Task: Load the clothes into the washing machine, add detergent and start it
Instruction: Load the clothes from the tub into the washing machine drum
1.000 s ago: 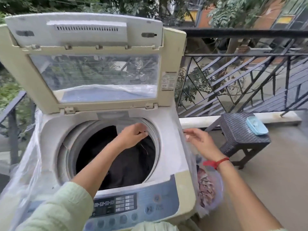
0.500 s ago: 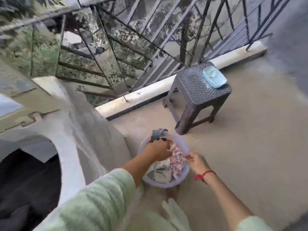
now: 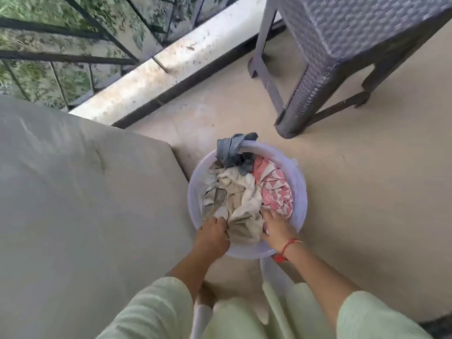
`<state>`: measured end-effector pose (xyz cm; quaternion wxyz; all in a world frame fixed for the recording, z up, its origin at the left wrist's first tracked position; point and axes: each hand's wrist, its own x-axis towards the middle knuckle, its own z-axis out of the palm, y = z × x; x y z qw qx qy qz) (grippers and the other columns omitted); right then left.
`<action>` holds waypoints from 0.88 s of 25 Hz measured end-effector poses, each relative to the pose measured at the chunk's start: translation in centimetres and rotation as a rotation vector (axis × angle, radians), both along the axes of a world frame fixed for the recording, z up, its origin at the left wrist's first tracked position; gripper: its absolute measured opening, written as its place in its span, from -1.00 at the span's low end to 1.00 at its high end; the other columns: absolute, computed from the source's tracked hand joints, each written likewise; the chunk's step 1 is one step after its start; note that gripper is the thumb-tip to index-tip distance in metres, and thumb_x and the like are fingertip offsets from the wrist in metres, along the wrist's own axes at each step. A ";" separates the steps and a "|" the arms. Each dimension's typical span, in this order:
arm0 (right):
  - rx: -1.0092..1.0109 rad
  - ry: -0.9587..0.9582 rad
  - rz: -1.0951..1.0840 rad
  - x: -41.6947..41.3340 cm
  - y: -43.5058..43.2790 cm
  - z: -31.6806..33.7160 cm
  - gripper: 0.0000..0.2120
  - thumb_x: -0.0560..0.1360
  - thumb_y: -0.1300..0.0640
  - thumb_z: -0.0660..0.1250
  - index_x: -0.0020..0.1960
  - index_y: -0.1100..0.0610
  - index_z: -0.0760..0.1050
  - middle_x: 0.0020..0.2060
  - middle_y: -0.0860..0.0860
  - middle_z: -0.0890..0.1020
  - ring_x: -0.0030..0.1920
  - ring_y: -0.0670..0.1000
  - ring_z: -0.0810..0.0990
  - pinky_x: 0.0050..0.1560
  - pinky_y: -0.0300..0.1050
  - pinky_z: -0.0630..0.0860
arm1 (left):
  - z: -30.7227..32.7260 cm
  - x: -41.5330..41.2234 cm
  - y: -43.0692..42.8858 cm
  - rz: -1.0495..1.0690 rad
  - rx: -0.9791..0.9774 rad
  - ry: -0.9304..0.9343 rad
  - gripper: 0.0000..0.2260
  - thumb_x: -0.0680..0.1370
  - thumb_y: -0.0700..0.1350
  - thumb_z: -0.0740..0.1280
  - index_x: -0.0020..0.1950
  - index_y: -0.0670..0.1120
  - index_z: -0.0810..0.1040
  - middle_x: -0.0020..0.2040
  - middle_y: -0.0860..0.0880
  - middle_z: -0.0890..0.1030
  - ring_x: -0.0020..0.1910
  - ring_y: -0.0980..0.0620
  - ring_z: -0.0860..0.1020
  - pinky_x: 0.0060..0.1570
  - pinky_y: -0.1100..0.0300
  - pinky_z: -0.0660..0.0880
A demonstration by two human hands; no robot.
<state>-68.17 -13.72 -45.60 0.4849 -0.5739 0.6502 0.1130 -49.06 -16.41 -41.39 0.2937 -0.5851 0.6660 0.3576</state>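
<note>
A pale lilac plastic tub (image 3: pixel 299 192) stands on the floor to the right of the washing machine's side (image 3: pixel 85 204). It holds a cream and beige cloth (image 3: pixel 241 206), a pink and white patterned cloth (image 3: pixel 275 189) and a grey-blue cloth (image 3: pixel 232 150) draped over the far rim. Both hands reach into the tub's near side. My left hand (image 3: pixel 212 237) closes its fingers on the cream cloth's left edge. My right hand (image 3: pixel 277 227), a red thread at the wrist, presses into the cream cloth on its right. The machine's drum and controls are out of view.
A dark woven plastic stool (image 3: pixel 342 45) stands on the floor beyond the tub, to the right. A black railing (image 3: pixel 80 33) and a low white kerb (image 3: pixel 151 77) run along the balcony edge at the back. Beige floor surrounds the tub.
My left hand left the machine's drum; both hands came down into the tub on the floor. The view swung down and right, and now sits closer over the tub.
</note>
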 end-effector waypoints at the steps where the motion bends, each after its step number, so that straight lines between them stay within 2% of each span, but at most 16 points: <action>1: 0.008 0.018 0.008 0.8 0.0 -2.2 -0.25 0.45 0.03 0.36 0.50 0.05 0.02 0.45 0.06 0.18 0.39 0.14 0.29 0.32 0.02 0.33 | -1.8 0.5 0.7 0.001 0.007 -0.005 -0.66 0.45 -0.11 0.32 0.20 -0.14 0.39 0.15 -0.10 0.45 0.13 -0.13 0.46 -0.05 0.13 0.36; 2: 0.014 0.054 0.021 1.5 0.0 -4.2 -0.22 0.45 -0.01 0.35 0.51 0.01 -0.03 0.49 0.03 0.09 0.44 0.14 0.20 0.39 0.08 0.24 | -3.2 0.8 1.2 0.003 0.007 -0.004 -0.64 0.44 -0.10 0.33 0.20 -0.12 0.38 0.15 -0.08 0.45 0.14 -0.11 0.45 -0.02 0.14 0.36; 3: 0.018 0.089 0.052 2.2 0.1 -5.9 -0.25 0.46 -0.04 0.33 0.50 -0.02 0.00 0.50 0.02 0.05 0.47 0.13 0.13 0.42 0.12 0.16 | -4.2 1.0 1.5 0.020 -0.011 0.012 -0.62 0.43 -0.09 0.34 0.21 -0.11 0.37 0.16 -0.07 0.44 0.16 -0.10 0.44 0.00 0.14 0.35; 4: -0.005 0.104 0.068 2.8 0.1 -7.8 -0.36 0.47 -0.03 0.31 0.46 -0.02 0.13 0.49 0.03 0.08 0.47 0.13 0.13 0.43 0.14 0.11 | -5.0 1.2 1.7 0.040 -0.019 0.027 -0.59 0.43 -0.08 0.34 0.24 -0.10 0.37 0.18 -0.06 0.42 0.19 -0.10 0.42 0.04 0.14 0.35; 5: -0.049 0.092 0.042 3.4 -0.1 -8.9 -0.53 0.48 0.01 0.29 0.36 -0.01 0.31 0.45 0.06 0.20 0.45 0.12 0.19 0.42 0.13 0.11 | -5.5 1.4 1.8 0.070 -0.034 0.040 -0.56 0.43 -0.08 0.35 0.27 -0.10 0.35 0.21 -0.06 0.41 0.22 -0.09 0.39 0.10 0.13 0.34; 6: -0.109 0.037 -0.127 3.9 -0.7 -9.2 -0.68 0.49 0.09 0.26 0.24 0.02 0.44 0.36 0.09 0.36 0.39 0.13 0.31 0.38 0.08 0.20 | -5.8 1.7 1.7 0.107 -0.059 0.042 -0.53 0.44 -0.07 0.36 0.31 -0.10 0.34 0.25 -0.07 0.39 0.26 -0.09 0.37 0.16 0.12 0.33; 7: -0.186 -0.034 -0.422 3.7 -1.5 -8.8 -0.77 0.51 0.16 0.22 0.15 0.05 0.50 0.23 0.12 0.50 0.29 0.15 0.43 0.28 0.01 0.35 | -5.8 2.2 1.6 0.141 -0.082 0.035 -0.50 0.45 -0.06 0.36 0.34 -0.11 0.32 0.27 -0.08 0.38 0.29 -0.10 0.35 0.20 0.11 0.32; 9: -0.240 -0.280 -1.235 2.3 -3.3 -5.7 -0.79 0.53 0.24 0.16 0.08 0.10 0.52 0.03 0.09 0.59 0.08 0.06 0.55 0.00 -0.17 0.49 | -5.2 3.1 1.1 0.216 -0.109 0.013 -0.49 0.44 -0.05 0.35 0.35 -0.14 0.33 0.27 -0.11 0.40 0.29 -0.12 0.35 0.20 0.08 0.33; 10: -0.339 -0.406 -1.485 1.0 -3.8 -3.4 -0.80 0.51 0.24 0.17 0.06 0.13 0.50 -0.03 0.06 0.58 -0.01 -0.05 0.55 -0.07 -0.27 0.48 | -4.7 3.5 0.8 0.253 -0.111 0.012 -0.50 0.44 -0.02 0.34 0.32 -0.16 0.35 0.24 -0.14 0.41 0.28 -0.15 0.37 0.18 0.06 0.34; 11: -0.435 -0.481 -1.542 0.1 -4.1 -0.3 -0.81 0.47 0.25 0.17 0.02 0.15 0.49 -0.08 0.02 0.57 -0.08 -0.15 0.53 -0.08 -0.33 0.46 | -3.9 3.5 0.3 0.288 -0.107 0.017 -0.51 0.44 0.00 0.33 0.30 -0.17 0.37 0.23 -0.16 0.42 0.26 -0.17 0.39 0.16 0.05 0.35; 14: -0.598 -0.516 -1.396 0.7 -2.4 7.7 -0.78 0.38 0.32 0.12 -0.16 0.09 0.48 -0.25 -0.16 0.57 -0.18 -0.24 0.50 -0.09 -0.37 0.43 | -1.1 2.5 -1.7 0.365 -0.057 -0.003 -0.51 0.48 -0.03 0.35 0.34 -0.13 0.31 0.28 -0.13 0.37 0.27 -0.16 0.36 0.13 0.03 0.37; 16: -0.635 -0.568 -1.353 3.0 -0.4 11.0 -0.69 0.36 0.36 0.10 -0.20 -0.01 0.48 -0.28 -0.22 0.57 -0.19 -0.24 0.49 -0.10 -0.38 0.43 | 0.7 1.7 -2.8 0.386 -0.081 0.036 -0.50 0.48 -0.06 0.35 0.37 -0.12 0.30 0.31 -0.14 0.37 0.28 -0.17 0.36 0.14 0.06 0.36; 18: -0.578 -0.616 -1.399 5.4 1.0 12.6 -0.61 0.37 0.32 0.11 -0.23 -0.14 0.53 -0.27 -0.24 0.58 -0.19 -0.25 0.51 -0.10 -0.40 0.44 | 1.5 1.6 -3.6 0.427 -0.125 0.073 -0.51 0.50 -0.06 0.34 0.38 -0.12 0.30 0.32 -0.15 0.37 0.29 -0.17 0.36 0.14 0.07 0.35; 20: -0.503 -0.639 -1.499 6.7 2.2 12.3 -0.65 0.39 0.25 0.14 -0.18 -0.15 0.57 -0.20 -0.19 0.63 -0.10 -0.20 0.55 -0.03 -0.33 0.49 | 1.9 2.3 -4.1 0.475 -0.157 0.136 -0.39 0.48 -0.04 0.37 0.45 -0.08 0.20 0.37 -0.15 0.31 0.34 -0.16 0.33 0.18 0.01 0.35; 22: -0.430 -0.603 -1.471 7.1 2.5 11.4 -0.75 0.42 0.17 0.16 -0.06 -0.05 0.57 -0.06 -0.10 0.63 0.04 -0.09 0.55 0.14 -0.19 0.48 | 2.0 3.3 -4.1 0.388 -0.266 0.246 -0.12 0.37 0.00 0.48 0.53 -0.04 0.01 0.46 -0.15 0.20 0.40 -0.18 0.29 0.19 -0.06 0.42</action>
